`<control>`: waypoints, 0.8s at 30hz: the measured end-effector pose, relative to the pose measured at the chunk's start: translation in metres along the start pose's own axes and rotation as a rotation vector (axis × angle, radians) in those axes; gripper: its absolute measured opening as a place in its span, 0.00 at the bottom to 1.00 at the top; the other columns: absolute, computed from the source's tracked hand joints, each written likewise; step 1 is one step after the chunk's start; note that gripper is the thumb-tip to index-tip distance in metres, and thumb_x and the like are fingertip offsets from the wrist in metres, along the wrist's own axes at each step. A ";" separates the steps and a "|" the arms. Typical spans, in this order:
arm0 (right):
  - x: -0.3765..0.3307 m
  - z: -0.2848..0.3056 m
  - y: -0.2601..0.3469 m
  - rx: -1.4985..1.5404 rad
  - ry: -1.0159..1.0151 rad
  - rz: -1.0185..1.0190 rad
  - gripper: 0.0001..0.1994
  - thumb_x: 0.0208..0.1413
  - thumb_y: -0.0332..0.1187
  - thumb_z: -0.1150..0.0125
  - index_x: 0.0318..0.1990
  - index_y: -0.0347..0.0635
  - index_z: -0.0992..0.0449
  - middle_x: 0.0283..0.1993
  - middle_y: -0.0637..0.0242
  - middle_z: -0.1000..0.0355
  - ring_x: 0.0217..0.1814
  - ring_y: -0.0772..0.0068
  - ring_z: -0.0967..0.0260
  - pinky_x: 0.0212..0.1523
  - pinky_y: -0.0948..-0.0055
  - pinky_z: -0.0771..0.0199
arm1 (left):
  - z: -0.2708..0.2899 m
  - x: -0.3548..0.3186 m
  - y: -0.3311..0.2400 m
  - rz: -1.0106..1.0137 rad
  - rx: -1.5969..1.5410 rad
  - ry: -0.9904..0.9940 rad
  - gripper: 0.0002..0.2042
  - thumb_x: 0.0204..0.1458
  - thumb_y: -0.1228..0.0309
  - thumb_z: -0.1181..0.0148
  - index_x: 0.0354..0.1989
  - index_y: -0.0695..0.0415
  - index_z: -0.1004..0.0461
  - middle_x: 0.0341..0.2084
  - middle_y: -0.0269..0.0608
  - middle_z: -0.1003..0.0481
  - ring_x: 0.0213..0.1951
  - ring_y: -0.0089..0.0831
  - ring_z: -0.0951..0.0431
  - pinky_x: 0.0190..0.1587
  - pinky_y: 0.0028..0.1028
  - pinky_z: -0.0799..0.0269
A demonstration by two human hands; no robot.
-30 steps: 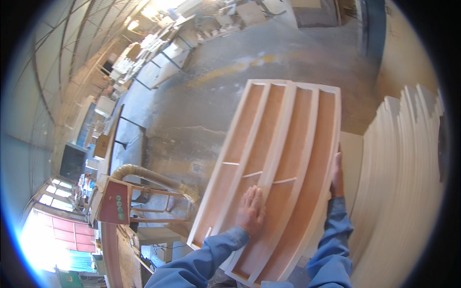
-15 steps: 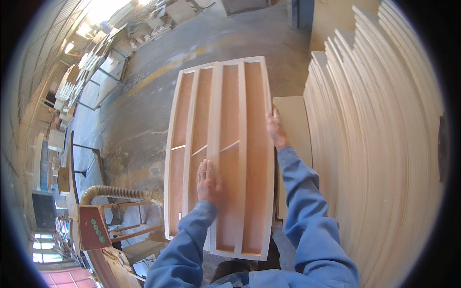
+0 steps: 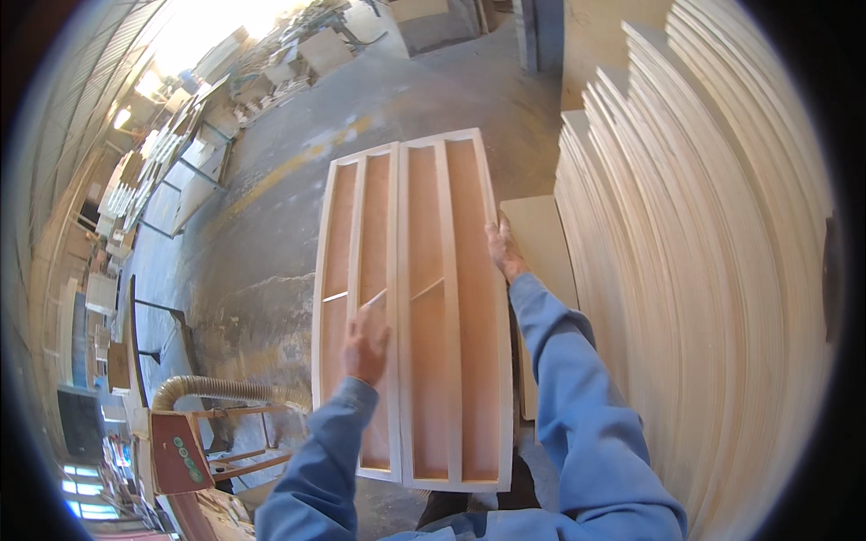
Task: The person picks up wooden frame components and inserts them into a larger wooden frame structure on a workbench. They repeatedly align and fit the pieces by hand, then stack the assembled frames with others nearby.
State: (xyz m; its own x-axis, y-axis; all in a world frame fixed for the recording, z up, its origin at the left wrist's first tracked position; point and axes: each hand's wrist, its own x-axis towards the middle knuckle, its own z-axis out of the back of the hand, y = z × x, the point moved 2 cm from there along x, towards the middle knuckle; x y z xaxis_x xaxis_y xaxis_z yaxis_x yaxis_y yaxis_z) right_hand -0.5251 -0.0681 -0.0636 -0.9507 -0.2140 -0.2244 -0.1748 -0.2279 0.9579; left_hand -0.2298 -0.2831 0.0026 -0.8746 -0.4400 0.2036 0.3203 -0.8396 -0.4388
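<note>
Two long wooden frame panels lie side by side in front of me, pale strips around recessed reddish-brown boards. A thin seam runs between the left frame panel (image 3: 393, 234) and the right frame panel (image 3: 455, 361). Over the left one is my left hand (image 3: 365, 347), slightly blurred, its fingers stretched forward and holding nothing. My right hand (image 3: 505, 248) grips the outer long edge of the right panel, with some fingertips hidden from view. Short pale diagonal lines cross the recessed boards. What supports the panels is hidden beneath them.
Tall pale boards (image 3: 667, 270) stand stacked along the right. A flat beige board (image 3: 541, 243) sits between them and the panels. At left are a ribbed hose (image 3: 216, 388) and a red box-shaped machine part (image 3: 180, 453). Further off, racks (image 3: 194, 171) hold timber.
My left hand has shifted left, from the middle strip onto the left panel. The two panels' near ends now lie closer in line. My right hand keeps its hold on the right edge.
</note>
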 end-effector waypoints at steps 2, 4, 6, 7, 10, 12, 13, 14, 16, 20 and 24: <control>-0.001 0.003 0.004 -0.021 0.035 0.085 0.34 0.68 0.49 0.59 0.75 0.39 0.53 0.75 0.46 0.48 0.78 0.47 0.52 0.74 0.59 0.51 | 0.017 0.043 0.051 0.013 0.035 -0.111 0.31 0.56 0.58 0.38 0.65 0.62 0.35 0.62 0.58 0.34 0.66 0.52 0.37 0.68 0.41 0.40; -0.005 0.005 0.008 0.010 0.069 0.089 0.34 0.68 0.49 0.60 0.76 0.42 0.56 0.76 0.49 0.49 0.78 0.48 0.53 0.75 0.60 0.51 | 0.026 0.099 0.110 0.184 0.043 -0.124 0.34 0.59 0.50 0.42 0.65 0.66 0.36 0.63 0.60 0.34 0.67 0.52 0.37 0.69 0.40 0.42; -0.012 0.009 0.012 0.086 0.107 0.043 0.35 0.68 0.50 0.60 0.76 0.41 0.56 0.76 0.50 0.49 0.78 0.49 0.53 0.75 0.61 0.52 | 0.024 0.142 0.158 0.383 -0.132 0.025 0.38 0.61 0.44 0.47 0.66 0.69 0.38 0.64 0.60 0.36 0.67 0.51 0.38 0.70 0.39 0.45; -0.015 0.011 0.016 0.077 0.105 0.056 0.34 0.69 0.49 0.60 0.76 0.40 0.56 0.76 0.50 0.49 0.78 0.50 0.53 0.75 0.61 0.52 | 0.022 0.158 0.173 0.433 -0.316 0.143 0.39 0.62 0.43 0.49 0.66 0.70 0.38 0.65 0.59 0.36 0.68 0.49 0.38 0.70 0.37 0.46; -0.020 0.014 0.022 0.062 0.092 0.082 0.34 0.69 0.48 0.60 0.75 0.39 0.54 0.76 0.51 0.48 0.77 0.53 0.51 0.75 0.63 0.51 | -0.005 0.167 0.181 0.574 -0.775 0.333 0.37 0.64 0.44 0.52 0.67 0.68 0.38 0.65 0.50 0.35 0.67 0.39 0.37 0.68 0.32 0.44; -0.022 0.016 0.023 0.062 0.113 0.072 0.34 0.69 0.48 0.60 0.75 0.39 0.54 0.75 0.52 0.48 0.77 0.55 0.50 0.74 0.64 0.50 | -0.013 0.167 0.176 0.537 -0.866 0.398 0.35 0.66 0.45 0.54 0.67 0.66 0.37 0.66 0.46 0.35 0.68 0.34 0.38 0.68 0.30 0.45; -0.022 0.015 0.022 0.088 0.137 0.056 0.33 0.69 0.48 0.59 0.75 0.39 0.52 0.73 0.51 0.45 0.75 0.55 0.48 0.72 0.64 0.47 | -0.016 0.166 0.174 0.594 -0.921 0.429 0.36 0.65 0.44 0.53 0.67 0.66 0.37 0.65 0.47 0.34 0.67 0.34 0.37 0.68 0.31 0.45; -0.021 0.016 0.022 0.112 0.166 0.028 0.33 0.69 0.49 0.58 0.74 0.39 0.50 0.72 0.50 0.43 0.73 0.55 0.45 0.71 0.63 0.44 | -0.018 0.167 0.174 0.612 -0.995 0.465 0.37 0.64 0.43 0.52 0.67 0.66 0.38 0.65 0.47 0.34 0.67 0.35 0.37 0.68 0.31 0.46; -0.019 0.015 0.023 0.160 0.209 0.023 0.32 0.69 0.48 0.58 0.74 0.40 0.48 0.69 0.50 0.40 0.70 0.56 0.42 0.68 0.63 0.41 | -0.019 0.174 0.177 0.611 -1.010 0.473 0.38 0.63 0.43 0.50 0.67 0.67 0.37 0.64 0.48 0.33 0.66 0.35 0.37 0.68 0.32 0.46; -0.023 0.015 0.031 0.052 0.158 0.033 0.31 0.70 0.47 0.59 0.74 0.41 0.49 0.68 0.53 0.38 0.69 0.61 0.41 0.67 0.65 0.39 | -0.023 0.182 0.189 0.504 -0.848 0.475 0.38 0.61 0.42 0.48 0.66 0.67 0.36 0.64 0.47 0.33 0.66 0.35 0.37 0.67 0.33 0.45; -0.031 0.014 0.039 0.110 0.162 -0.033 0.31 0.70 0.45 0.59 0.76 0.42 0.52 0.70 0.56 0.39 0.71 0.63 0.43 0.70 0.67 0.43 | -0.020 0.177 0.183 0.532 -0.850 0.483 0.38 0.61 0.41 0.47 0.64 0.67 0.34 0.63 0.47 0.32 0.65 0.35 0.37 0.67 0.33 0.45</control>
State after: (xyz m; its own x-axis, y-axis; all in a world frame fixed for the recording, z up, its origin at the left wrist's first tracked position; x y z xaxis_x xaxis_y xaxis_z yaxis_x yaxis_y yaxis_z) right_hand -0.5057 -0.0574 -0.0168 -0.8920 -0.3601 -0.2733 -0.2404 -0.1339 0.9614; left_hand -0.3333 -0.5081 -0.0597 -0.8086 -0.3538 -0.4701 0.5051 -0.0079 -0.8630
